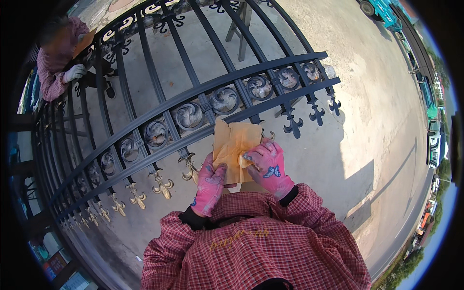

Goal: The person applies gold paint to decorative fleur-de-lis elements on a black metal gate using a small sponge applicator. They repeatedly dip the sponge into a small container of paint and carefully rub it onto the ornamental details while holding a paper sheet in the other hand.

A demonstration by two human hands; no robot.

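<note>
My left hand (210,186), in a pink patterned glove, grips a piece of brown cardboard (230,136) by its lower left side. An orange-gold stain spreads over the cardboard's middle. Against that stain my right hand (271,169), gloved alike, pinches a small pale, soft-looking pad (244,160); its fingers partly cover it. Just beyond the cardboard lies a dark metal fence panel (164,105) with scroll-filled rings. Spear-shaped finials along its near edge are gold at the left, like this gold finial (161,183), and dark at the right, like this dark finial (293,124).
At the far left a co-worker (55,63) in a checked top leans over the panel, one gloved hand (74,73) near its bars. A trestle leg (240,31) stands under the far bars. Concrete ground (372,106) stretches right towards a road, with a teal vehicle (382,15) at the far right.
</note>
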